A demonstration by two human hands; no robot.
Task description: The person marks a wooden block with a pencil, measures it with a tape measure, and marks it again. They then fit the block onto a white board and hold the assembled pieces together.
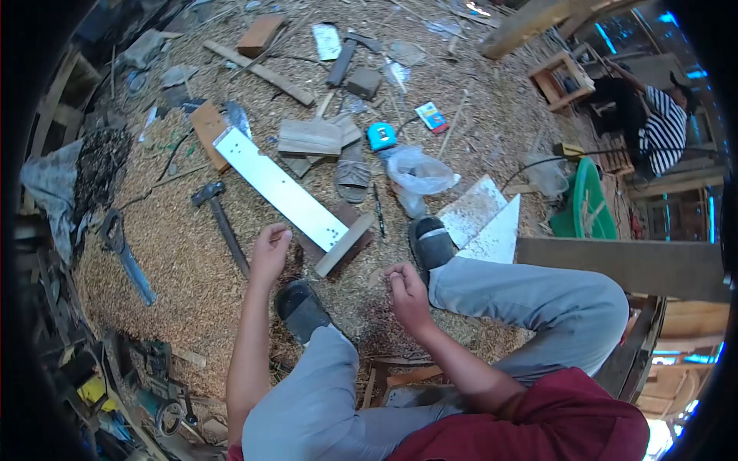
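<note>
My left hand (270, 250) is above the shavings, left of a long white board (280, 186) with small dark holes, its fingers curled together. My right hand (407, 293) is beside my sandalled foot (433, 244), fingers also closed. Whether either hand holds something small cannot be made out. Across the near end of the white board stands a short wooden piece (344, 246), and a brown board (210, 134) lies under the far end. A hammer (221, 223) lies left of the white board. To its right is a dark pen-like tool (379, 209).
Farther off lie a blue tape measure (380, 136), a plastic bag (419, 170), a second hammer (344, 61) and wood offcuts (309, 137). A blue-handled tool (127, 257) is at left. A green basin (586, 203) and another person (663, 127) are at right.
</note>
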